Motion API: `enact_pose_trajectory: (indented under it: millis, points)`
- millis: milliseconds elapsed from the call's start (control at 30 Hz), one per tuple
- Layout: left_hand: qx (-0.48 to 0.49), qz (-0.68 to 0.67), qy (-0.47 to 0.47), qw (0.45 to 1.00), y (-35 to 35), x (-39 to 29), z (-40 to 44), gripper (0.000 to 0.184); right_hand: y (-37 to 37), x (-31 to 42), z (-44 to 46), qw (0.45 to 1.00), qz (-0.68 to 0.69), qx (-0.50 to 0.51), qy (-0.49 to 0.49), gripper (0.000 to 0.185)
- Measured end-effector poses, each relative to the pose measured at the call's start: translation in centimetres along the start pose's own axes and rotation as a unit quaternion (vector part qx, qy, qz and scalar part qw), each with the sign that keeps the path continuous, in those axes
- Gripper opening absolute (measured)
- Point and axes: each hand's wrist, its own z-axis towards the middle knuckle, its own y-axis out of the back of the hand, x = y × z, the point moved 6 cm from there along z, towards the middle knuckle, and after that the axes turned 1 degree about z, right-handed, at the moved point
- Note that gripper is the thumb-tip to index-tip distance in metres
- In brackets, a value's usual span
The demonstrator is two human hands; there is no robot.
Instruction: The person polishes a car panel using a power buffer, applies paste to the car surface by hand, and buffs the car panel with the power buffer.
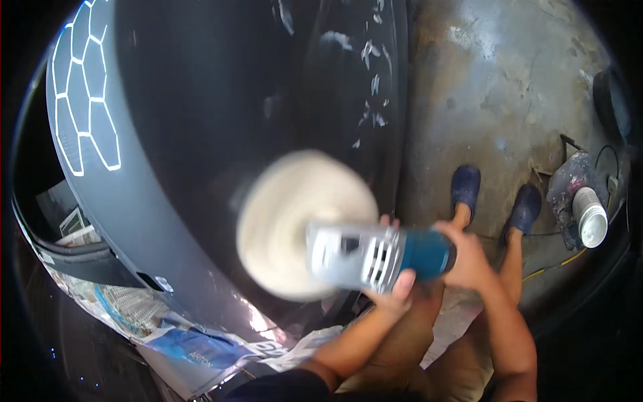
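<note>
A power polisher (355, 258) with a silver head and a teal body lies across the view, its round cream pad (281, 214) blurred and over the dark car panel (214, 100). My left hand (394, 295) is wrapped around the silver head from below, thumb showing on the near side. Around the rear end of the teal body, my right hand (467, 258) is closed. The pad looks flat to the panel, though contact is hard to tell. White smears of paste (372, 50) streak the panel toward its right edge.
Honeycomb light reflections (84, 100) show on the grey bodywork. Printed covering sheets (194, 345) lie along the lower left. On the right, a stained stool (573, 177) stands by a white container (593, 224), with a yellow cord (569, 260) on the concrete floor (495, 100). Dark clogs (465, 187) are on the feet.
</note>
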Motion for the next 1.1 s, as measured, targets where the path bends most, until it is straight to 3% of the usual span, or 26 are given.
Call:
enact_pose_trajectory:
  millis: [67,133,200,233,267,367,467,567,600,800,867,933,1000,1067,1100]
  points:
    - [0.058,0.032,-0.036,0.997,-4.3,-3.6,5.5,0.099,2.9,4.6,3.2,0.997,0.019,-0.071,0.027,0.083]
    - [0.076,0.012,-0.013,0.997,-7.3,-4.9,8.5,0.081,4.4,6.2,4.6,0.992,0.036,-0.118,0.024,0.084]
    - [0.050,0.054,-0.029,0.997,-6.4,-3.4,7.6,0.086,3.6,4.6,2.8,0.995,0.014,-0.103,-0.012,0.084]
    - [-0.019,0.088,-0.059,0.994,-4.8,-2.3,5.0,0.093,3.4,3.6,1.8,0.995,-0.001,-0.095,-0.023,0.084]
    - [-0.016,0.057,0.001,0.998,-2.7,-0.6,2.1,0.100,2.1,2.3,0.1,0.997,-0.023,-0.063,-0.025,0.083]
    - [-0.076,-0.006,0.058,0.995,2.6,1.8,-6.0,0.101,-1.5,-2.1,-4.6,0.996,-0.036,0.051,-0.066,0.076]
    - [-0.008,-0.021,0.037,0.999,4.2,1.9,-6.7,0.104,-2.2,-1.4,-4.0,0.997,-0.050,0.059,-0.011,0.074]
    - [0.062,-0.009,-0.032,0.998,2.2,0.1,-2.2,0.109,-1.1,1.4,0.1,0.999,-0.032,0.001,0.034,0.075]
    - [0.141,0.082,-0.086,0.983,1.8,-0.3,-0.2,0.113,-0.4,2.6,1.5,0.997,-0.050,-0.030,0.049,0.077]
    - [0.058,0.013,-0.128,0.990,-5.1,-7.6,8.6,0.084,2.8,8.8,6.1,0.987,0.015,-0.141,0.074,0.075]
    - [0.030,-0.008,-0.145,0.989,-5.6,-8.9,8.8,0.080,3.1,9.0,5.8,0.990,0.024,-0.132,0.051,0.074]
    - [0.082,0.014,-0.109,0.991,-4.1,-7.7,7.0,0.089,2.7,9.3,4.6,0.989,0.037,-0.126,0.070,0.074]
    - [0.147,0.048,-0.049,0.987,-1.9,-6.1,4.0,0.099,1.6,7.7,2.8,0.993,-0.049,-0.078,0.078,0.079]
    - [0.115,0.087,-0.088,0.986,1.8,-3.6,-1.0,0.107,-0.6,4.6,1.0,0.993,-0.099,0.007,0.061,0.078]
    - [0.099,0.045,-0.062,0.992,3.9,-2.5,-3.5,0.109,-1.6,4.0,0.0,0.993,-0.082,0.037,0.082,0.075]
